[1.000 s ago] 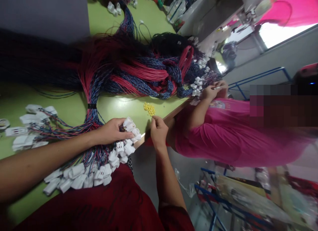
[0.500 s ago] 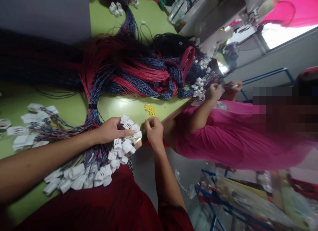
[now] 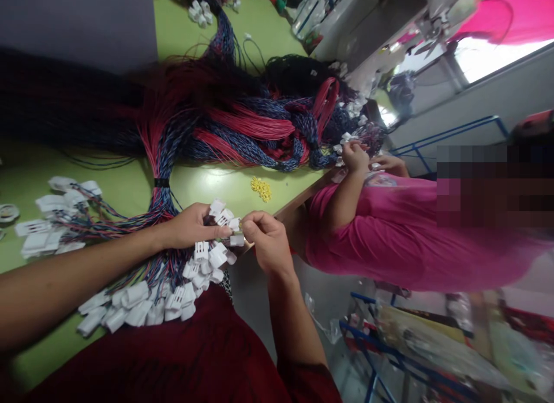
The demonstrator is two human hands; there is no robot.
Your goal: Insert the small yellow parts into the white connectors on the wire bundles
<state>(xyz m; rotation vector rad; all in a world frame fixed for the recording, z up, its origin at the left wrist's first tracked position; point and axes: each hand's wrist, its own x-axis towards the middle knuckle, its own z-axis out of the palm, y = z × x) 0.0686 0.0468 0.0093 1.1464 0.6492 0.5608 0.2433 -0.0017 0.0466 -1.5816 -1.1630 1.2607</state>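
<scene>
My left hand [image 3: 193, 225] is closed around several white plastic connectors [image 3: 224, 217] on the ends of a wire bundle. More white connectors [image 3: 138, 299] hang below it along the table's near edge. At the outer face of the held connectors, my right hand [image 3: 269, 238] pinches a small yellow piece, mostly hidden by the fingertips. A little pile of yellow pieces [image 3: 261, 189] lies on the green table just beyond. The bundle of twisted wires [image 3: 162, 204] is bound with a black band [image 3: 161, 183].
Thick red and blue-black wire bundles [image 3: 251, 129] lie across the green table [image 3: 208, 183]. On the right, a co-worker in a pink shirt [image 3: 381, 235] handles white connectors at the table edge. A blue metal rack [image 3: 376, 345] with plastic bags stands at lower right.
My right hand has moved left and slightly down, bringing its fingertips up to the connectors in my left hand. The co-worker's hands have shifted left, closer to the connectors there.
</scene>
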